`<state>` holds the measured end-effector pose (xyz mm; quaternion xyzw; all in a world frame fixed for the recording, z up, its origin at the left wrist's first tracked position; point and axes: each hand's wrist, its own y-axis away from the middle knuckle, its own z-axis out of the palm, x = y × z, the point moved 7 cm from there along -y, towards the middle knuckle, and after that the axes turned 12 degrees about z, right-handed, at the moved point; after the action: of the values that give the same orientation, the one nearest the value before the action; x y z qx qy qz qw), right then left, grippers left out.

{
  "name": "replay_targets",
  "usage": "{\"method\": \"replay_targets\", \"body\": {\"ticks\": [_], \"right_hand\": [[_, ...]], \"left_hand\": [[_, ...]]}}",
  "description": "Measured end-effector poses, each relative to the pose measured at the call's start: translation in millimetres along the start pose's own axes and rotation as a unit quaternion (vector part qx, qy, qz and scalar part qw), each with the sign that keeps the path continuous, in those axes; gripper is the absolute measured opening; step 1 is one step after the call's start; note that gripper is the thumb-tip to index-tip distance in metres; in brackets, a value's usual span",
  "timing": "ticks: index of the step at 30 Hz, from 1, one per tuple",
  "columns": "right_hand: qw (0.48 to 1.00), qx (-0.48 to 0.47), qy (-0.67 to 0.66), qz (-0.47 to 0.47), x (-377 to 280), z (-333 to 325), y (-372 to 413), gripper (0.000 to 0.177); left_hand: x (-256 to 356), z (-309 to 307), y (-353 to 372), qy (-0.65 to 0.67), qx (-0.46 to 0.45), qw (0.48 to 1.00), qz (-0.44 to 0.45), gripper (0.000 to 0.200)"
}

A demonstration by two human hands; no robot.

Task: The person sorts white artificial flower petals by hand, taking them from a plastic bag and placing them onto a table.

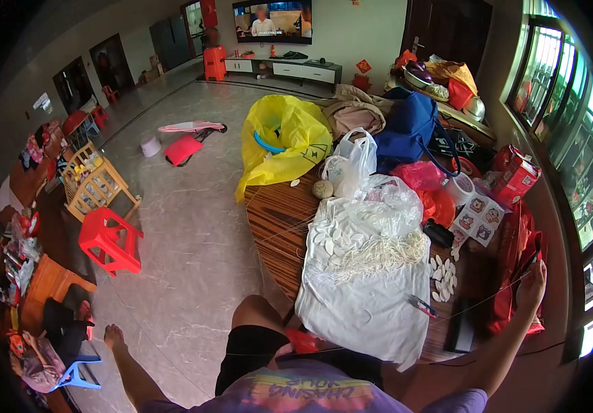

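Note:
My right hand (532, 286) is raised at the far right, fingers closed on a thin thread (479, 307) that slants down toward the white cloth (358, 330). Out to the far left, over the floor, is my left hand (113, 336), its fingers drawn together; what they hold is too small to make out. Another stretch of fine line crosses in front of my lap. On the cloth lie a heap of cream-white strings (386, 256), flat white oval pieces (341, 239) and a small snipping tool (422, 306). More white pieces (442, 278) are beside the cloth.
A yellow plastic bag (286, 131), a ball of twine (322, 189), clear bags (379, 196) and a blue bag (410, 131) crowd the table's back. A red bag (517, 275) stands right. Left are a red stool (109, 237), a wooden crib (97, 182) and a seated person (42, 361).

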<state>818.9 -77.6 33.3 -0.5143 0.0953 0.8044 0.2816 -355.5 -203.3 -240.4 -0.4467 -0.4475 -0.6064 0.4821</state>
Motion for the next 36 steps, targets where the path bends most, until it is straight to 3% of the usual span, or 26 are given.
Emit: {"method": "replay_targets", "body": {"ticks": [11,17,23,26,36], "right_hand": [[0.998,0.051,-0.036,0.014,-5.3,12.8,9.4,0.004],[0.997,0.076,0.010,0.008,-6.8,22.6,13.9,0.008],[0.999,0.038,0.029,-0.003,-9.7,17.9,9.8,0.006],[0.996,0.086,0.022,-0.012,-8.1,16.9,11.3,0.008],[0.997,0.070,0.033,-0.020,-9.5,9.3,8.4,0.008]], "left_hand": [[-0.3,7.2,-2.5,0.000,-0.032,0.999,0.013,0.028],[-1.3,8.7,-2.2,-0.010,-0.020,1.000,0.012,0.021],[-0.1,10.4,-4.1,-0.010,-0.043,0.999,0.013,0.014],[1.3,10.4,-2.3,-0.004,-0.051,0.999,0.015,0.013],[1.9,12.0,-7.9,-0.025,-0.059,0.997,0.029,0.016]]}}
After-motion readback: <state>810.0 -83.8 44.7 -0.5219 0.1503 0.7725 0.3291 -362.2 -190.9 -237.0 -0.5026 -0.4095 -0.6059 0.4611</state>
